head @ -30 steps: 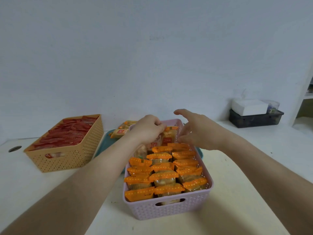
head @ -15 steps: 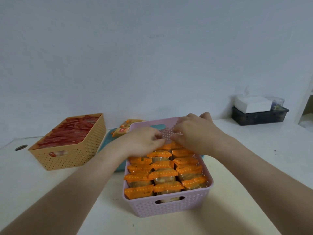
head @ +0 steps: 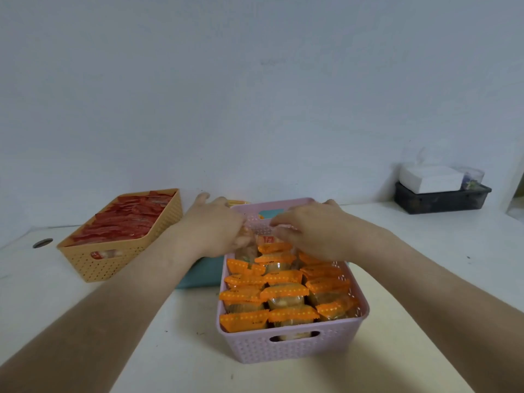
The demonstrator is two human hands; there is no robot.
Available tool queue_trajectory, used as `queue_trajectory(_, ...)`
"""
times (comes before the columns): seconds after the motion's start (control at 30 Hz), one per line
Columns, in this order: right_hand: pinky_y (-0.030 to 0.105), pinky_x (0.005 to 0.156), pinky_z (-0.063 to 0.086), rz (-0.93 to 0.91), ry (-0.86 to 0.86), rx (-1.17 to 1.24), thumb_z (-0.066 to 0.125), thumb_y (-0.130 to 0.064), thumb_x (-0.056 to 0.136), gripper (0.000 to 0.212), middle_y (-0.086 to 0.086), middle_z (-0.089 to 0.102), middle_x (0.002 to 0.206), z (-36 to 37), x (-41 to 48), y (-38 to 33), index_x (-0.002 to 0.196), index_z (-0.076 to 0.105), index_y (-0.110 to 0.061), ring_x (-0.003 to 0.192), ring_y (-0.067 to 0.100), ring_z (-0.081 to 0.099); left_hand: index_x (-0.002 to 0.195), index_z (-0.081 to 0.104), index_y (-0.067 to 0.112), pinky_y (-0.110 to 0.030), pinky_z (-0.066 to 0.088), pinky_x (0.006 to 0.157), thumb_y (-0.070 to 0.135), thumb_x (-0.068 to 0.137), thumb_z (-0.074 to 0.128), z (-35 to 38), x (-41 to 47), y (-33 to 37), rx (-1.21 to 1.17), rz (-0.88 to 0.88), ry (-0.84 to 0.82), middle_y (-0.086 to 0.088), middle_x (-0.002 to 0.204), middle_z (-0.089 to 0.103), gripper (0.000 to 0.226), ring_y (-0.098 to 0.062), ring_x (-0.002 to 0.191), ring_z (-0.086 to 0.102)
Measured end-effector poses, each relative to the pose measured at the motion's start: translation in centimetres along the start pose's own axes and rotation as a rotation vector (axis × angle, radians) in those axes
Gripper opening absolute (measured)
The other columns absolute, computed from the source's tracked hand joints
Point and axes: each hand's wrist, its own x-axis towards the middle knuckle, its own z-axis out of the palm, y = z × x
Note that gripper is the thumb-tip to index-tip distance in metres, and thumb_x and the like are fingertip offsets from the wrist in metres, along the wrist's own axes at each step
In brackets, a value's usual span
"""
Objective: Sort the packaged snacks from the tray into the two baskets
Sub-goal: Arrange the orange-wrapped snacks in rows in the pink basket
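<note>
Left hand [head: 218, 231] and right hand [head: 309, 234] meet at the far end of the pink basket [head: 292, 347], seemingly pinching a snack packet [head: 263, 240], with the teal tray [head: 198, 275] mostly hidden behind them.

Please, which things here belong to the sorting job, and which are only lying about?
Belong to the job: left hand, right hand, pink basket, orange packets, tan basket, red packets, teal tray.

Only lying about: dark bin, white tissue box, clear cup, round table hole.
</note>
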Motion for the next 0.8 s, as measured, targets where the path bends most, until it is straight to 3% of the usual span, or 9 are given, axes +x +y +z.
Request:
queue_trajectory(0.1,0.050,0.104,0.032,-0.033,-0.057,0.033,0.034,-0.045,0.099,0.034,-0.005,0.066,0.116,0.7,0.7,-1.0,0.119,0.060,-0.036,0.115,0.022,0.054,0.094,0.059,0.020,-0.059,0.008,0.110,0.051,0.087,0.047,-0.9,0.6,1.1,0.066,0.012,-0.043,0.003,0.097,0.060,0.034,-0.018,0.122,0.039)
queue_trajectory(0.2,0.046,0.091,0.043,-0.058,-0.043,0.056,0.041,-0.034,0.098,0.032,-0.008,0.057,0.075,1.1,0.5,-1.1,0.072,0.059,-0.027,0.082,0.017,0.053,0.085,0.056,0.023,-0.059,0.008,0.110,0.047,0.085,0.055,-1.4,0.9,2.2,0.021,0.019,-0.112,0.007,0.080,0.047,0.024,-0.018,0.120,0.037)
queue_trajectory(0.23,0.043,0.086,0.046,-0.060,-0.026,0.074,0.043,-0.033,0.097,0.035,-0.009,0.055,0.070,1.1,0.4,-1.0,0.067,0.058,-0.025,0.076,0.015,0.052,0.080,0.055,0.022,-0.058,0.011,0.108,0.046,0.083,0.057,-1.3,1.0,2.3,-0.020,0.008,-0.126,0.007,0.077,0.046,0.025,-0.019,0.118,0.037)
queue_trajectory(0.37,0.038,0.074,0.049,-0.080,0.039,0.199,0.045,-0.034,0.098,0.036,-0.004,0.064,0.074,1.8,-0.5,-0.4,0.071,0.061,-0.017,0.072,0.015,0.058,0.078,0.053,0.025,-0.040,0.025,0.083,0.034,0.074,0.067,-0.3,1.1,1.8,-0.145,-0.005,0.026,0.007,0.082,0.049,0.017,-0.020,0.100,0.041)
queue_trajectory(0.47,0.035,0.069,0.044,-0.077,0.137,0.192,0.042,-0.036,0.099,0.034,0.000,0.067,0.081,2.9,-1.4,-0.4,0.074,0.058,-0.020,0.074,0.017,0.056,0.089,0.049,0.037,-0.035,0.029,0.081,0.020,0.075,0.065,0.5,0.0,1.4,-0.362,0.011,0.181,0.012,0.096,0.054,0.028,-0.015,0.103,0.049)
queue_trajectory(0.57,0.032,0.065,0.037,-0.077,0.183,0.173,0.041,-0.035,0.100,0.032,0.000,0.067,0.081,3.1,-1.9,-0.6,0.073,0.055,-0.021,0.071,0.016,0.052,0.106,0.061,0.038,-0.034,0.046,0.085,0.030,0.079,0.068,1.0,-1.8,1.2,-0.553,0.053,0.131,0.014,0.105,0.064,0.029,-0.010,0.102,0.057)
queue_trajectory(0.63,0.034,0.069,0.043,-0.075,0.172,0.182,0.041,-0.035,0.099,0.032,-0.001,0.067,0.084,3.2,-2.3,-0.8,0.079,0.061,-0.019,0.076,0.016,0.056,0.117,0.061,0.040,-0.033,0.047,0.091,0.041,0.082,0.067,0.6,-3.3,1.4,-0.542,0.071,0.091,0.016,0.110,0.065,0.036,-0.007,0.105,0.057)
queue_trajectory(0.7,0.035,0.080,0.047,-0.074,0.169,0.190,0.042,-0.036,0.099,0.031,-0.002,0.066,0.095,3.2,-2.8,-0.9,0.092,0.067,-0.020,0.090,0.017,0.058,0.122,0.061,0.041,-0.036,0.043,0.097,0.040,0.084,0.067,-0.2,-4.5,1.2,-0.524,0.075,0.166,0.016,0.117,0.065,0.038,-0.007,0.111,0.056)
queue_trajectory(0.8,0.029,0.096,0.041,-0.052,0.191,0.240,0.046,-0.038,0.098,0.027,-0.006,0.053,0.119,2.9,-3.9,-0.9,0.116,0.064,-0.030,0.112,0.013,0.047,0.117,0.064,0.041,-0.039,0.039,0.100,0.034,0.088,0.063,-0.8,-5.9,0.7,-0.502,0.110,0.247,0.016,0.111,0.068,0.030,-0.007,0.109,0.057)
